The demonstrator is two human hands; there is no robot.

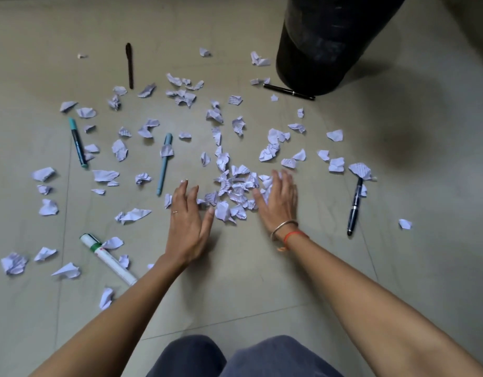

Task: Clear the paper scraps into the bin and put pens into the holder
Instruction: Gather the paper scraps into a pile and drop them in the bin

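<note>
Left hand (187,227) and right hand (278,204) were laid on the floor (234,289), fingers spread wide, nothing gripped. Heaped paper scraps (236,190) were bracketed between the fingertips. A black bin (322,44) was set well beyond them; pens were scattered around.

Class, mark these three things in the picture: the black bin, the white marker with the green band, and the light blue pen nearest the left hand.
Black bin (313,58), head view: its dark side wall.
White marker (112,261), head view: middle of its white barrel.
Light blue pen (163,165), head view: mid-barrel, below the scrap lying on it.
</note>
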